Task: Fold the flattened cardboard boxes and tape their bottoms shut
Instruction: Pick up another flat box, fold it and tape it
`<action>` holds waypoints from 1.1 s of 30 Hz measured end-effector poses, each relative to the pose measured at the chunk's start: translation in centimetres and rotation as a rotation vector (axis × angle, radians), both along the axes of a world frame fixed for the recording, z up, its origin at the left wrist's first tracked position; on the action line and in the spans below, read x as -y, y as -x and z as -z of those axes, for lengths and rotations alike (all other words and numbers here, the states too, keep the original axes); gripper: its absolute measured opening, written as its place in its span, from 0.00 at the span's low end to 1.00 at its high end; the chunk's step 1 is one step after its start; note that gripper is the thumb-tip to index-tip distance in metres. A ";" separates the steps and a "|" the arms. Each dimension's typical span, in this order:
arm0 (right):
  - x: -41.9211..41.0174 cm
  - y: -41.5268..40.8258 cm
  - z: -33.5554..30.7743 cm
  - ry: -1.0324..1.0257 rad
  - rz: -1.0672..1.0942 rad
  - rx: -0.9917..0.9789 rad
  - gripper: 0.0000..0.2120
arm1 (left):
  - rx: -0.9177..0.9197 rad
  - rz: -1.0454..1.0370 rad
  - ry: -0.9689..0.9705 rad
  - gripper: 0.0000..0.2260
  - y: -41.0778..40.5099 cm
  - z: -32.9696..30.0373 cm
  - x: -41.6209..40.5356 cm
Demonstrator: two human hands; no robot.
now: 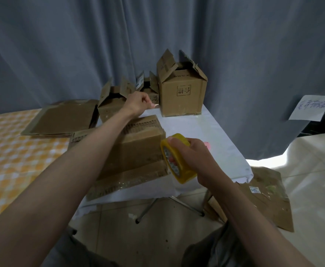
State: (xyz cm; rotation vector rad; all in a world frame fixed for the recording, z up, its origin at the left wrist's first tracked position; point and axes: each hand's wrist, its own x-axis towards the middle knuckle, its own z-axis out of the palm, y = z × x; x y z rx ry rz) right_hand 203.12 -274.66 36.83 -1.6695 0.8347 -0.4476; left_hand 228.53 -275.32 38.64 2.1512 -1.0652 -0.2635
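Note:
A folded cardboard box [138, 151] lies bottom-up on the white table [206, 135], its flaps spread toward me. My right hand [192, 160] grips a yellow roll of clear tape [177, 166] at the box's right edge. My left hand [138, 105] is stretched out beyond the box's far edge and pinches the pulled-out end of the clear tape [154, 105]. The strip between the two hands is too transparent to make out.
Three assembled boxes stand at the table's back: a tall one [183, 93], a smaller one [111, 105] and another [150, 89] between them. Flattened cardboard [61, 118] lies on the checkered surface to the left; more [263, 197] lies on the floor at right. A curtain hangs behind.

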 end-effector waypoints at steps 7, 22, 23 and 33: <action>0.7 0.1 1.2 -0.093 -0.023 0.004 0.09 | 0.062 0.004 -0.098 0.06 0.2 2.1 0.1; 0.6 -0.8 3.0 -0.192 -0.045 0.008 0.10 | 0.612 0.016 0.241 0.08 7.1 4.6 -5.9; 0.6 -0.9 3.1 -0.185 -0.048 0.006 0.10 | 0.608 0.041 0.233 0.09 7.7 5.3 -6.2; 1.2 -3.2 3.7 -0.307 -0.039 -0.019 0.05 | 0.536 0.211 -0.006 0.26 5.2 5.5 -5.8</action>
